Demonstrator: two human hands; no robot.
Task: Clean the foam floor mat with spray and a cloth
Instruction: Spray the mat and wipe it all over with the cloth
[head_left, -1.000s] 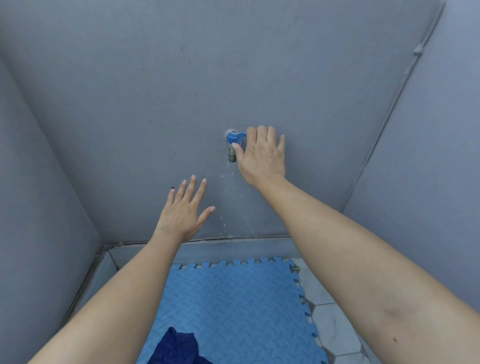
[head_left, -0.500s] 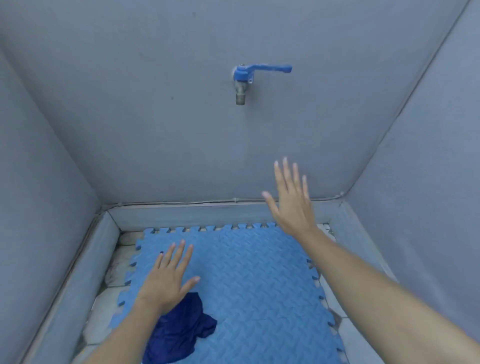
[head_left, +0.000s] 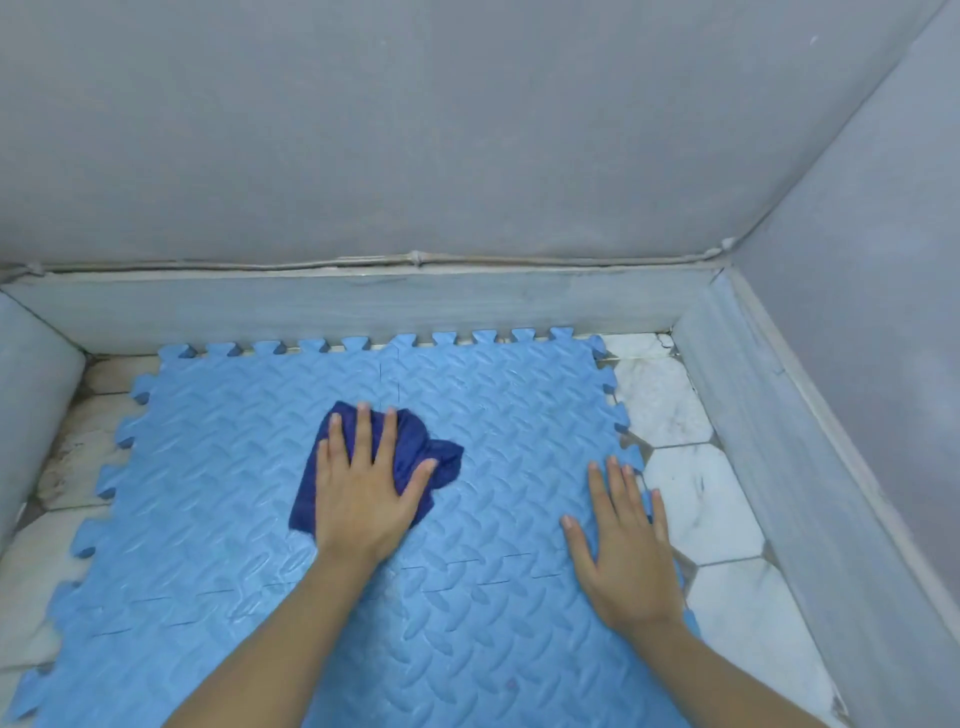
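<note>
A light blue foam floor mat (head_left: 218, 467) made of interlocking tiles covers most of the floor. A dark blue cloth (head_left: 415, 447) lies crumpled near the mat's middle. My left hand (head_left: 363, 493) presses flat on the cloth with its fingers straight and spread. My right hand (head_left: 623, 545) rests flat on the mat near its right edge, fingers straight, holding nothing. No spray bottle is in view.
White marble floor tiles (head_left: 696, 488) show along the right and left of the mat. A grey skirting ledge (head_left: 363, 306) and grey walls (head_left: 415, 130) close the space in at the back and on both sides.
My right hand came off the wall tap and both hands dropped to the mat. My left hand now presses on the cloth. The view tilted down, so the tap is out of sight.
</note>
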